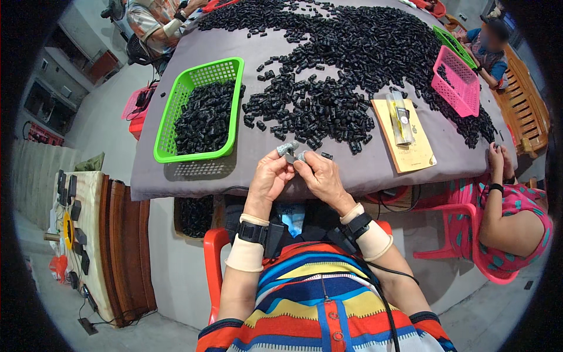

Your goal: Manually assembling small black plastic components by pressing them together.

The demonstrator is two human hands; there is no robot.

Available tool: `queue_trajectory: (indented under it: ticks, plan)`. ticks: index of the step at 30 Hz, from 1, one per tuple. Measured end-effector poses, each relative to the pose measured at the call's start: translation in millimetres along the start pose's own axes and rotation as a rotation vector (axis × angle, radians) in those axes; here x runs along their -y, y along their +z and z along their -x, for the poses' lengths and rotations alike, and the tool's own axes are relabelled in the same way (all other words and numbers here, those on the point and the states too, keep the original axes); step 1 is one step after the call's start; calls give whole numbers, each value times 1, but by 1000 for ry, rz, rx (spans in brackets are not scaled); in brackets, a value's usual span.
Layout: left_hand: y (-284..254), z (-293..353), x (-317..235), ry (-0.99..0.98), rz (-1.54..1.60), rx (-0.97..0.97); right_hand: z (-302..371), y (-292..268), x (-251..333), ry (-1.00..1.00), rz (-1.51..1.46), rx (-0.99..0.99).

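Note:
My left hand (pixel 271 178) and my right hand (pixel 321 177) meet over the near edge of the cloth-covered table. Grey wrapping covers some of the fingertips. Pinched between both hands is a small dark piece (pixel 290 158), mostly hidden by the fingers. Just beyond them lies a loose heap of small black cylindrical pieces (pixel 314 108). One more such piece (pixel 326 156) rests by my right fingers. To the left stands a green plastic basket (pixel 160 138), partly filled with similar black pieces.
Right of the heap, a tan notebook (pixel 417 158) carries a clear-and-yellow packaged item (pixel 401 126). A pink basket (pixel 456 70) and another green basket (pixel 453 42) stand farther right. Co-workers sit around the table; one person's hand (pixel 496 159) is at its right edge. A wooden bench (pixel 120 252) stands left.

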State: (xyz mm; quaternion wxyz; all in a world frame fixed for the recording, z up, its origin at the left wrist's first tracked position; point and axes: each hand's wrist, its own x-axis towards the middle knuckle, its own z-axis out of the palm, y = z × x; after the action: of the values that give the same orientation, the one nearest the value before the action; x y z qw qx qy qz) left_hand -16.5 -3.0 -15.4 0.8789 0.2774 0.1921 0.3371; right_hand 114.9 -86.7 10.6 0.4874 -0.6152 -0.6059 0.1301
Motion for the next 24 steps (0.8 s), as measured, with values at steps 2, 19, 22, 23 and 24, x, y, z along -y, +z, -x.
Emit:
queue_trajectory:
  ticks: [2,19,22,23,24]
  plan:
    - [2,1,0,2,-10,-16,0,-1,1,1,3,1]
    - [-3,-1,-2,-25,17,20,-1,3,1,5,75,-35]
    - [-1,-1,-2,-21,8,16,-1,3,2,5,94,-26]
    - [0,-1,-2,-18,7,15,-1,3,1,2,101,-31]
    - [1,0,-2,-17,7,15,-1,4,1,0,107,-37]
